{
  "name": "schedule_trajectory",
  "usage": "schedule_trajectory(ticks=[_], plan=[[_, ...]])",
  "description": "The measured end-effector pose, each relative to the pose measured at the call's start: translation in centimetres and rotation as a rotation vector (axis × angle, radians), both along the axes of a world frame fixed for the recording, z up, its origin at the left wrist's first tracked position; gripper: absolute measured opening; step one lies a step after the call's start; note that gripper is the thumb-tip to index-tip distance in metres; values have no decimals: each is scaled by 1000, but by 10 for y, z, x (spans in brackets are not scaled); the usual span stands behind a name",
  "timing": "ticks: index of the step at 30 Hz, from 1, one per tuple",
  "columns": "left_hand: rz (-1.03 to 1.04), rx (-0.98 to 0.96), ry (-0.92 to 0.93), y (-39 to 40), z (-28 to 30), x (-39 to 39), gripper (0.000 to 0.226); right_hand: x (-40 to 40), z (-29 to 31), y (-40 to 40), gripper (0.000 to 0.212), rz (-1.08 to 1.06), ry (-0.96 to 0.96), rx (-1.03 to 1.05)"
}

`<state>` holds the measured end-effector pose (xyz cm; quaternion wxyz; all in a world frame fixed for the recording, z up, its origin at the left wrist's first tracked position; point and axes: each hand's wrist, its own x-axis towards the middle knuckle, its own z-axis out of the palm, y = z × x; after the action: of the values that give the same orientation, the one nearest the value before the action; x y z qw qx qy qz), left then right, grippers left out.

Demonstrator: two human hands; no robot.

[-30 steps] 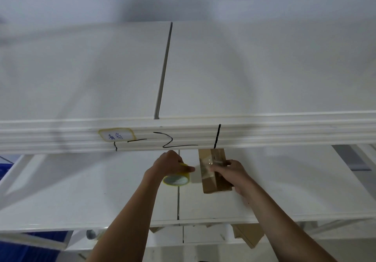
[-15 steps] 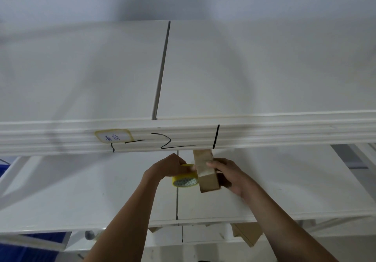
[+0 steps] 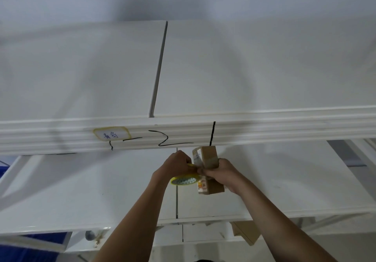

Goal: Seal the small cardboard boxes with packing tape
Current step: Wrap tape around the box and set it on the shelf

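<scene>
Left hand (image 3: 176, 165) curled round tape roll (image 3: 185, 179), right hand (image 3: 221, 173) clamped on box (image 3: 207, 169), both lifted off the table (image 3: 81, 190), probably for wrapping tape around.

Brown cardboard box (image 3: 209, 156), yellow-rimmed tape roll (image 3: 184, 179) (speckled white inside), white shelf (image 3: 81, 190).
</scene>
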<state>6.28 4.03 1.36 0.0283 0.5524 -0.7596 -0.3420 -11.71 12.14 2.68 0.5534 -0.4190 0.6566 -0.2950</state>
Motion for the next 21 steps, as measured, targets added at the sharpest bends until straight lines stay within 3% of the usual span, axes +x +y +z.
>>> schedule_trajectory(ticks=[6, 12, 21], plan=[[-46, 93, 36, 2, 5, 1, 31, -15, 6, -4, 46, 32, -36, 61], [-84, 254, 158, 0, 11, 18, 38, -34, -3, 1, 34, -16, 3, 91], [-93, 181, 46, -6, 4, 20, 49, -30, -2, 5, 37, 15, -14, 92]])
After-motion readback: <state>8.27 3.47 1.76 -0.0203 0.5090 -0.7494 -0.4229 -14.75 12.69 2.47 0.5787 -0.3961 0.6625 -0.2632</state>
